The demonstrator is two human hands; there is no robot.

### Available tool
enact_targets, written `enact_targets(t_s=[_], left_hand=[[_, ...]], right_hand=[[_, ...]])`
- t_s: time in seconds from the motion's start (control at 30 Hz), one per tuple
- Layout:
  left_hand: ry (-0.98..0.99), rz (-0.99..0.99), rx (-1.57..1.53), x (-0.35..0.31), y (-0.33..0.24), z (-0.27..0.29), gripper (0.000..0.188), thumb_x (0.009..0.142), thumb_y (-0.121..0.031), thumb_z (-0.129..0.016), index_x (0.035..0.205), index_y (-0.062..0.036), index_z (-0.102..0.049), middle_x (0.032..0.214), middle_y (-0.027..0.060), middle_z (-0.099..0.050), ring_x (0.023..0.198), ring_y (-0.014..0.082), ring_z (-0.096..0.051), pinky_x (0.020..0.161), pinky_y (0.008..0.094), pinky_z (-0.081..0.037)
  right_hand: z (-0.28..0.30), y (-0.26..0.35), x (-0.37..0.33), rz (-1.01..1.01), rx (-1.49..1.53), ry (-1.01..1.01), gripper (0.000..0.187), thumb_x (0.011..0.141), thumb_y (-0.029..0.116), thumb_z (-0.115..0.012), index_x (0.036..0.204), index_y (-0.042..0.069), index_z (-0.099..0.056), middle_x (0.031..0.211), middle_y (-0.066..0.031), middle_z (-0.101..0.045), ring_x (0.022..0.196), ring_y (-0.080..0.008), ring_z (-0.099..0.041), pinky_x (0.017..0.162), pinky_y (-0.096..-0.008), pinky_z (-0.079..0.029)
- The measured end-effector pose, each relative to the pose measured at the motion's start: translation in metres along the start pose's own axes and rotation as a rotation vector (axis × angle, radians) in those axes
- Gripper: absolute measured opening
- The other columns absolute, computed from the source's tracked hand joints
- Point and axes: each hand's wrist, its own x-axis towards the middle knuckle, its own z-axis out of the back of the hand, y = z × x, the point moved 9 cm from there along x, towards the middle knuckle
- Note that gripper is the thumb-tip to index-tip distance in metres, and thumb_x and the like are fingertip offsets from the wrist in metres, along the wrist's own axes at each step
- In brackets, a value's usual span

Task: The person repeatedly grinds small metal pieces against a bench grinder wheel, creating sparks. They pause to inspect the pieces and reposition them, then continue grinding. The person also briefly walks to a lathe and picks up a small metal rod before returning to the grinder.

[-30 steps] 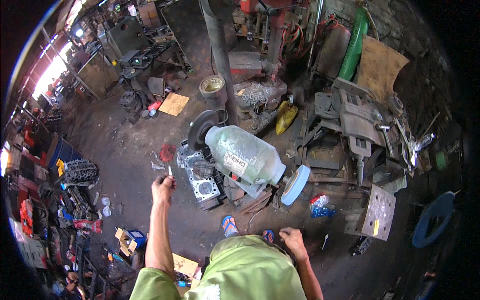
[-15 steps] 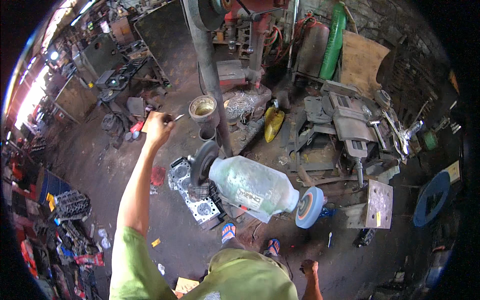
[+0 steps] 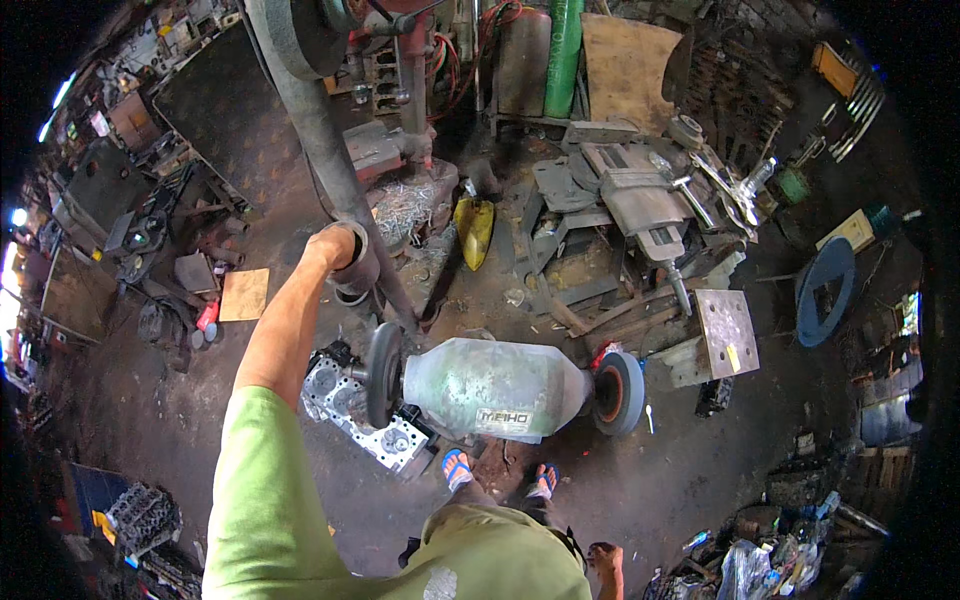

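My left hand (image 3: 334,245) reaches to the mouth of a round metal cup (image 3: 366,267) fixed beside a grey pole. Its fingers curl down into the cup, so their tips and anything between them are hidden. My right hand (image 3: 606,562) hangs low at my side with the fingers curled, and whether it holds something I cannot make out. In front of me stands a worn grey-green bench grinder (image 3: 490,385), with a dark wheel (image 3: 383,374) at its left end and a blue-grey wheel (image 3: 628,395) at its right.
The grey pole (image 3: 318,150) rises past the cup. An engine cylinder head (image 3: 370,430) lies on the floor below the grinder. Metal shavings (image 3: 412,208) and a yellow container (image 3: 474,232) lie beyond. A vise-like machine part (image 3: 632,187) and a drilled plate (image 3: 728,330) are at the right.
My left hand, which pinched a small pale pointed piece left of the cup, has moved onto the cup's mouth. The piece is now out of sight. The view has turned.
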Motion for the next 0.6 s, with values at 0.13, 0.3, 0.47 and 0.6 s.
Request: enact_targets(t_s=[0.13, 0.3, 0.47, 0.6], left_hand=[[0.111, -0.078, 0.131, 0.032, 0.002, -0.035, 0.033, 0.074, -0.006, -0.065, 0.107, -0.0041, -0.069, 0.116, 0.0148, -0.066, 0.109, 0.0291, -0.063, 0.086, 0.0403, -0.052], [-0.107, 0.018, -0.118, -0.001, 0.007, 0.001, 0.033, 0.074, -0.008, -0.064, 0.107, -0.0044, -0.069, 0.114, 0.0187, -0.065, 0.108, 0.0301, -0.063, 0.087, 0.0409, -0.053], [-0.380, -0.049, -0.588, -0.093, 0.040, 0.056, 0.037, 0.071, -0.015, -0.069, 0.103, 0.0009, -0.069, 0.091, 0.0207, -0.070, 0.086, 0.0281, -0.070, 0.077, 0.0375, -0.055], [-0.413, 0.080, -1.229, -0.180, 0.075, 0.013, 0.020, 0.084, -0.017, -0.067, 0.093, 0.0002, -0.068, 0.076, 0.0054, -0.067, 0.065, 0.0117, -0.060, 0.061, 0.0271, -0.049]], right_hand=[[0.000, -0.007, -0.017, 0.025, -0.210, -0.014, 0.011, 0.080, 0.007, -0.064, 0.080, -0.001, -0.072, 0.064, -0.0067, -0.066, 0.050, -0.0150, -0.059, 0.046, -0.0320, -0.047], [-0.015, 0.006, -0.007, 0.061, -0.074, 0.067, 0.010, 0.079, 0.009, -0.065, 0.072, 0.003, -0.068, 0.061, 0.0008, -0.059, 0.053, -0.0100, -0.050, 0.045, -0.0296, -0.039], [-0.024, 0.029, 0.019, 0.106, 0.133, 0.174, 0.012, 0.081, 0.010, -0.064, 0.083, -0.001, -0.070, 0.069, -0.0054, -0.066, 0.052, -0.0134, -0.057, 0.046, -0.0287, -0.044], [-0.030, 0.036, 0.060, 0.250, -0.076, 0.245, 0.017, 0.081, 0.013, -0.066, 0.084, -0.003, -0.069, 0.067, -0.0077, -0.066, 0.047, -0.0144, -0.056, 0.043, -0.0295, -0.045]])
